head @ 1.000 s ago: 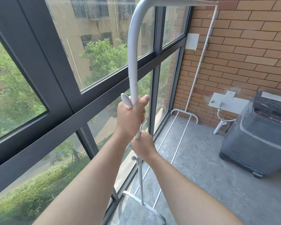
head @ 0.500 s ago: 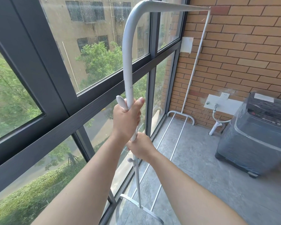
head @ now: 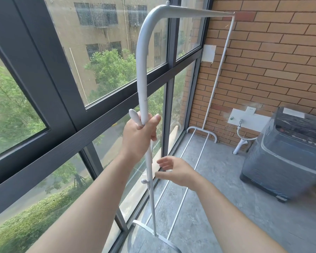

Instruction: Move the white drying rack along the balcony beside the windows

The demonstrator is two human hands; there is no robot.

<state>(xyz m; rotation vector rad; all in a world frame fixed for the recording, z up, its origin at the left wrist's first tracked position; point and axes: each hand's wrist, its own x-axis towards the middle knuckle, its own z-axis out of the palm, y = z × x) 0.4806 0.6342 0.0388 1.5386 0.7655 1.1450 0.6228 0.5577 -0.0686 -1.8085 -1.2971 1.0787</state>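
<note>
The white drying rack (head: 141, 73) stands on the balcony floor close beside the dark-framed windows (head: 66, 99). Its near upright pole rises in front of me and bends into a top bar that runs to the far upright by the brick wall. My left hand (head: 138, 136) is shut around the near pole, just under a white knob. My right hand (head: 173, 170) hovers lower, just right of the pole, fingers spread and not touching it. Two thin rails run along the floor between the rack's feet.
A washing machine (head: 288, 150) under a plastic cover sits at the right against the brick wall (head: 274, 57). A tap and a white hose (head: 242, 141) stick out of the wall beside it. Grey concrete floor (head: 219, 194) lies between rack and machine.
My right hand has let go of the pole and opened beside it. My left hand keeps its grip, and the view has shifted slightly.
</note>
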